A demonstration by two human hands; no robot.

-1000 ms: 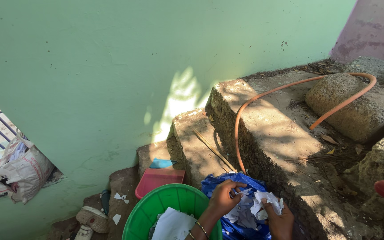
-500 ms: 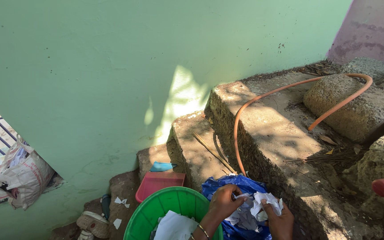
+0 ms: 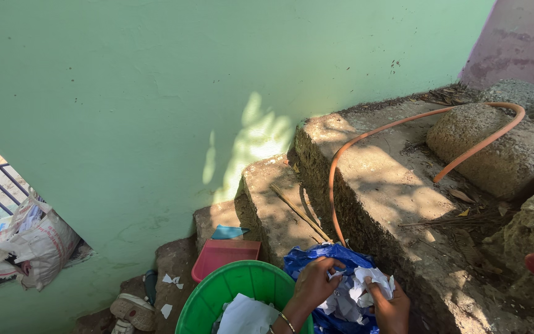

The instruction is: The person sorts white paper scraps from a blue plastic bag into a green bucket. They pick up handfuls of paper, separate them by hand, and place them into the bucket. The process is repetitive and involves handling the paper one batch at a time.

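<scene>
**Both hands in torn white paper over a blue bag, beside a green tub**

Left hand (image 3: 314,283): fingers curled and pinched on the torn white paper (image 3: 358,291); a thin bangle sits on the wrist. Right hand (image 3: 390,307): closed around the lower right part of the same crumpled wad, thumb pressed on top. Grip on both sides is narrow, holding paper.

The paper lies bunched in the mouth of a blue plastic bag (image 3: 321,258), at the bottom edge of the view. The bag rests against the foot of the rough concrete steps (image 3: 397,185).

Just left of the bag, touching or nearly so: a round green tub (image 3: 230,291), with a larger piece of white paper inside it (image 3: 245,315). Behind the tub, a red dustpan (image 3: 224,255) leans on the lowest step, something teal just above it.

Small white scraps (image 3: 169,279) lie on the ground left of the dustpan, near a worn sandal (image 3: 132,309).

An orange hose (image 3: 366,133) runs up from behind the bag, over the step edge, and loops around a rounded stone block (image 3: 495,145). Thin sticks lie on the middle step.

Green wall (image 3: 156,93) behind. At far left, a barred opening with a stuffed pale sack (image 3: 35,244) wedged against it. A red object shows at the right edge; kind cannot be told.
</scene>
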